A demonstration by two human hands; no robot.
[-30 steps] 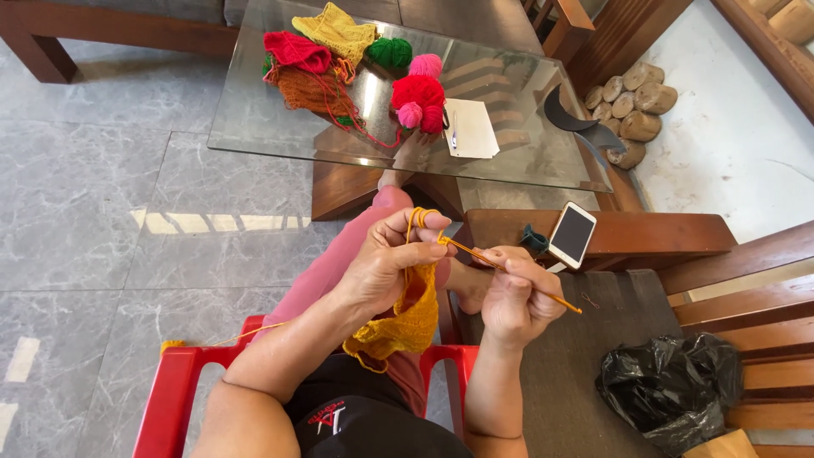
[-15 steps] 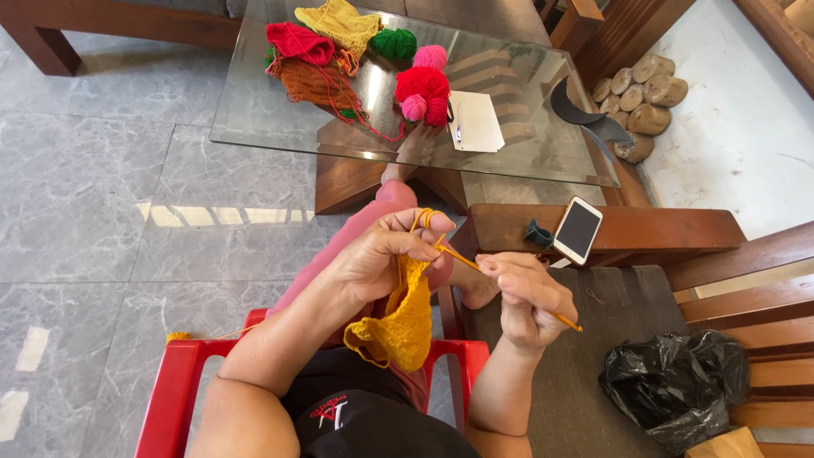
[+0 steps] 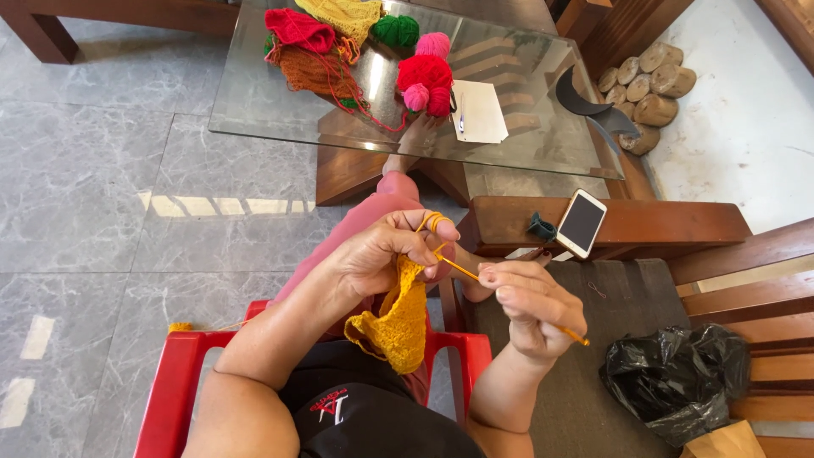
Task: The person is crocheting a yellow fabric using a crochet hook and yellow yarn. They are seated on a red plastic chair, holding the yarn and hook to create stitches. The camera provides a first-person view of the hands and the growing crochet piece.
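Left hand (image 3: pixel 381 254) pinches yellow crochet piece (image 3: pixel 397 321); right hand (image 3: pixel 530 309) grips crochet hook (image 3: pixel 509 297). Phone (image 3: pixel 582 222) on wooden armrest (image 3: pixel 670 227) nearby; black bag (image 3: pixel 678 382) right; yarn balls (image 3: pixel 424 72) on glass table (image 3: pixel 254 102).

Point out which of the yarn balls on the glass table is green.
The green yarn ball sits at the table's far edge, just right of the yellow crocheted piece. The other balls, grouped nearer beside the white paper, are the pink ball and the red ball.
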